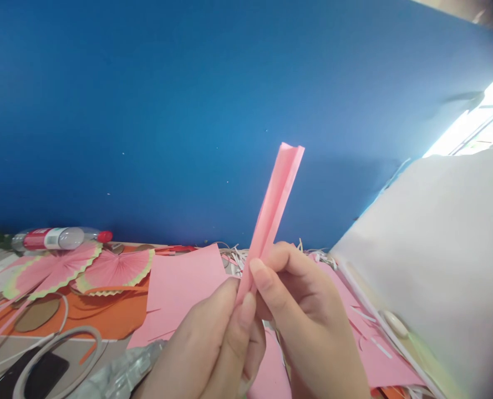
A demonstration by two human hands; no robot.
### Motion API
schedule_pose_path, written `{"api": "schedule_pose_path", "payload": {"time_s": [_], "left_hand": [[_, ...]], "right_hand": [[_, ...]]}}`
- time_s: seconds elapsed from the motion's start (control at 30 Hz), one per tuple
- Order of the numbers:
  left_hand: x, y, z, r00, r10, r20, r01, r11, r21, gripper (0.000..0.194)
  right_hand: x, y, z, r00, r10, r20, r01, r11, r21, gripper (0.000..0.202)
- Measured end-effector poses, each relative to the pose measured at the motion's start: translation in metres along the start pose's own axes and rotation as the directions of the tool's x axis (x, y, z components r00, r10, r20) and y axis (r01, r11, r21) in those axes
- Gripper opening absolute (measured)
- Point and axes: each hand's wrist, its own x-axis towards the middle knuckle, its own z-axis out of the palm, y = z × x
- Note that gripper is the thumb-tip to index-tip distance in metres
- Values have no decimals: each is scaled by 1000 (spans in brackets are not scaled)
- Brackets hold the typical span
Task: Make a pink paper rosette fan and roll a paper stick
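A narrow strip of folded pink paper (274, 199) slants up and to the right in front of the blue wall, its pleats showing at the top end. My left hand (217, 332) pinches its lower end between thumb and fingers. Just above that, my right hand (304, 310) grips the same folded paper, thumb pressed on the front and index finger bent behind. The paper's lowest part is hidden by my fingers. Behind my hands lies a flat pink sheet (183, 282).
Pleated pink paper fans with yellow-green edges (117, 266) lie on orange paper (125, 316) at left. A plastic bottle (59, 239) lies behind them. A roll of tape (59, 354) and a black object (42, 371) sit front left. A white panel (446, 233) stands right.
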Motion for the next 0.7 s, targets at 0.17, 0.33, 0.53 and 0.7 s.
{"api": "schedule_pose_path", "payload": {"time_s": [0.17,0.33,0.53,0.7], "left_hand": [[-4,0,3,1000,-17,4,17,1000,-9,32],[0,3,2,999,-26,41,28,998,-58,33],[-2,-2,1,1000,-25,-2,25,999,-26,32],[-4,-4,0,1000,-13,16,14,1000,-23,28]], "right_hand": [[2,-2,0,1000,-10,14,9,1000,5,26],[3,-8,-6,997,45,59,-37,991,-131,27],[3,-8,-2,997,53,61,-49,997,-65,29],[3,-1,1,1000,20,-11,-20,1000,-15,29]]}}
